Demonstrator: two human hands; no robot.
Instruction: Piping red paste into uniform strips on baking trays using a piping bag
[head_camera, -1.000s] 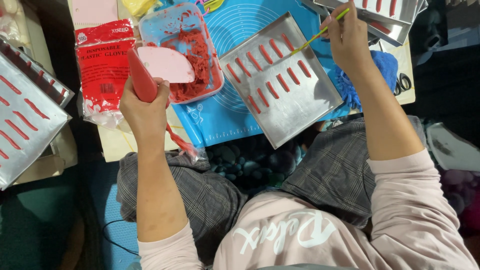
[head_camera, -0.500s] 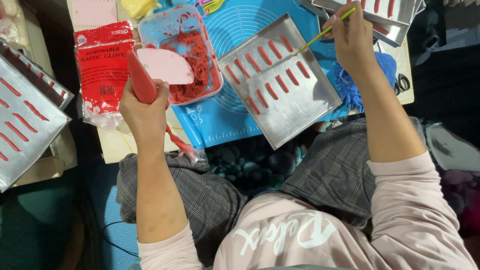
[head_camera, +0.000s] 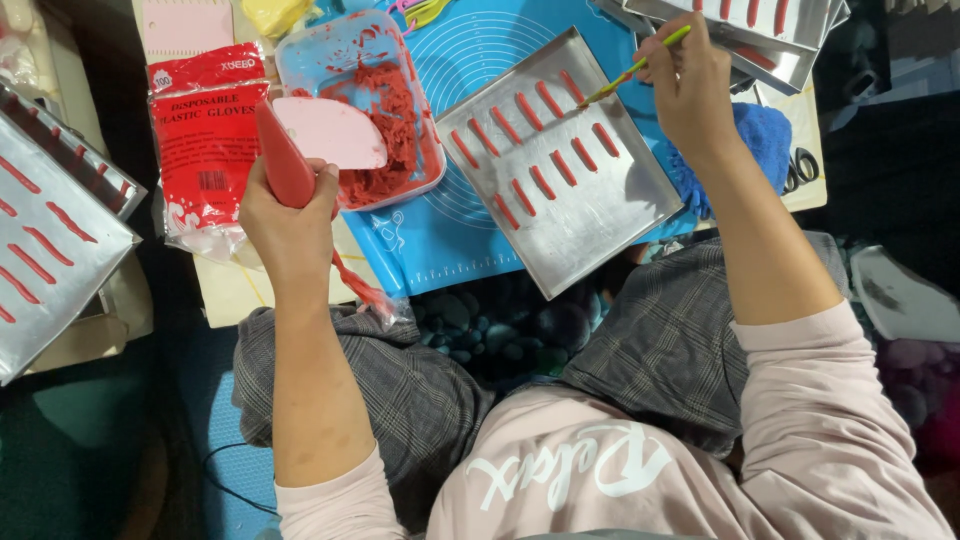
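The right hand (head_camera: 690, 85) is pinching a thin yellow-green brush (head_camera: 635, 68) between thumb and fingertips, its tip resting at the 1 o'clock corner of the steel baking tray (head_camera: 590, 215), just beside the nearest red paste strip (head_camera: 605, 139). Against the earlier frames, the brush tip is lying slightly lower on the tray; the shift is small, so the touch-up work appears to be continuing on the same strip row. The left hand (head_camera: 290, 215) is staying clenched around a red piping bag (head_camera: 285, 165), held upright at 9 o'clock of the tray, beside the blue tub (head_camera: 300, 65) of red paste with its pink scraper (head_camera: 330, 132); its position is unchanged. The tray is sitting on the blue silicone mat (head_camera: 440, 235).
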